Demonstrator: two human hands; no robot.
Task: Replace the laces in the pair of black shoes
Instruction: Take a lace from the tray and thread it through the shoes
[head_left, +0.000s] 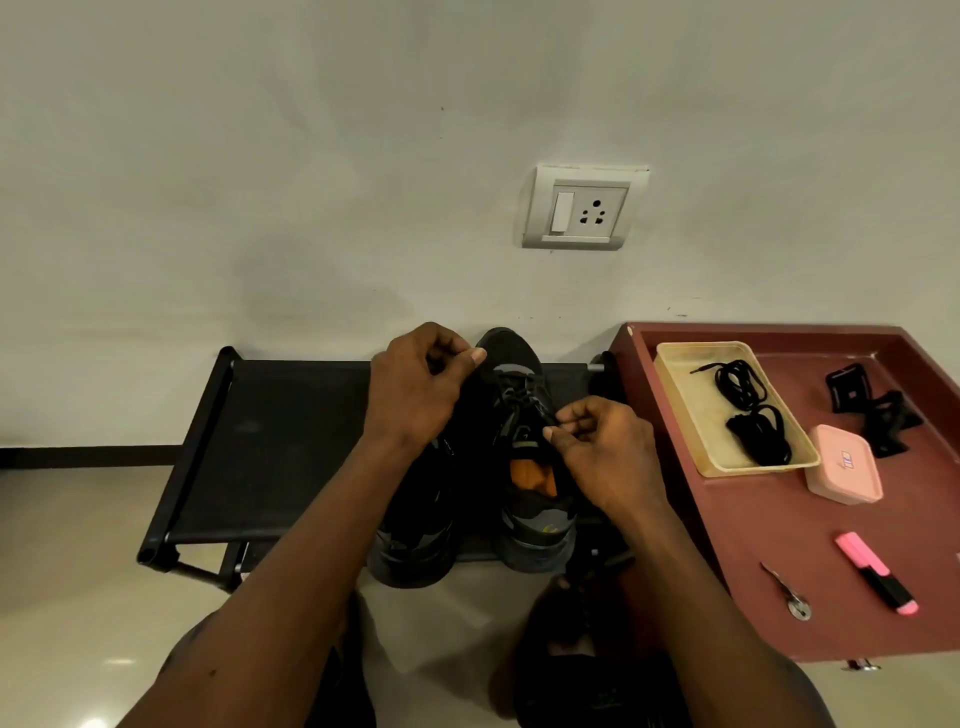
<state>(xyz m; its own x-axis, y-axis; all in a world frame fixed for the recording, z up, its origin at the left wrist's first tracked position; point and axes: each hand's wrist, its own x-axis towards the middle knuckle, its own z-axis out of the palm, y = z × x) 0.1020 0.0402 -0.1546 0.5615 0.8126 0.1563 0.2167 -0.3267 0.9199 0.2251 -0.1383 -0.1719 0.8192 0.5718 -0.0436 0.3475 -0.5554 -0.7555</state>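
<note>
two black shoes stand side by side, toes to the wall, on a black fabric-topped rack (270, 441). the right-hand shoe (511, 441) is in plain sight, its orange lining showing at the opening and a dark lace (522, 397) still crossing the eyelets along its tongue. the left-hand shoe (415, 551) is mostly hidden under the left forearm, only the heel end showing at the rack's near edge. the right hand (602, 447) is over the near eyelets of the right-hand shoe, thumb and forefinger pinched together on the lace just above the tongue, the other fingers curled in. the left hand (423, 384) is raised beside that shoe's toe, fingers curled and thumb pressed to the forefinger; i cannot tell whether a lace end sits in that pinch. just right of the rack is a maroon table (753, 561) with a raised rim. on its far part lies a beige tray (698, 410) holding spare laces (761, 436), black, in two loose bundles. a pink box (844, 465) touches the tray's near right corner, and black clips (872, 410) lie further right. nearer on the table lie a pink highlighter (875, 571) and a key (787, 592), apart from each other. a wall socket (584, 208) sits on the pale wall above the shoes.
</note>
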